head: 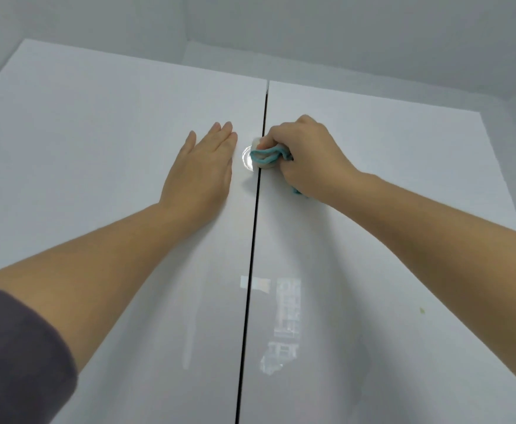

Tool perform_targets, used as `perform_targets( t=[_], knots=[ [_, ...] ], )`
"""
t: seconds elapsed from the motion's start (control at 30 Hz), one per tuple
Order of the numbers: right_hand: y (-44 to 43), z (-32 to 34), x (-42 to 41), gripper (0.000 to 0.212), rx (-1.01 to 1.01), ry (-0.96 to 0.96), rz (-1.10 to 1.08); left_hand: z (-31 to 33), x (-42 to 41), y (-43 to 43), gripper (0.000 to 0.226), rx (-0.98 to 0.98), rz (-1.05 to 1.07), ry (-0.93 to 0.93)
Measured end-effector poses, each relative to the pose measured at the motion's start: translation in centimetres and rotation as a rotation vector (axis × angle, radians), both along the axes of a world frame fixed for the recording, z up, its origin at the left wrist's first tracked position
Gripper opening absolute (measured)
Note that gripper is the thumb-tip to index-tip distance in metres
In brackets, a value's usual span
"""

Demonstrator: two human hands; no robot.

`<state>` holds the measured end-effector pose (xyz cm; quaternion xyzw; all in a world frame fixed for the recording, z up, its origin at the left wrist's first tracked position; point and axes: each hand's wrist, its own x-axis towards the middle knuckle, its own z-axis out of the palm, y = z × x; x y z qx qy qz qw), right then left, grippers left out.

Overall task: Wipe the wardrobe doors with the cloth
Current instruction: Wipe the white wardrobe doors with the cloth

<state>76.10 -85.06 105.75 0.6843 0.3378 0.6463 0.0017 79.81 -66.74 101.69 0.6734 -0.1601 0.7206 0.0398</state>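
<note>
Resting left hand flat on left door, fingers straight, holding nothing, just beside its inner edge. Gripping bunched white cloth w/ teal trim in right hand, fingers curled round it, pressed vs right door at inner edge, tip crossing centre gap

Crumpled cloth against glossy white doors
</note>
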Motion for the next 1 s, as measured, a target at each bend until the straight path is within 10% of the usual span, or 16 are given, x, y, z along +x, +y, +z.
perform_targets(
  t=[0.73,1.0],
  knots=[
    [-3.2,-18.8,0.7,0.038,-0.380,0.038,0.148,-5.1,-2.0,-2.0,0.046,0.025,0.066,0.117],
    [-4.9,-13.6,2.1,0.044,0.302,-0.119,0.185,-5.1,-1.5,-3.6,0.049,0.006,0.069,0.112]
  ],
)
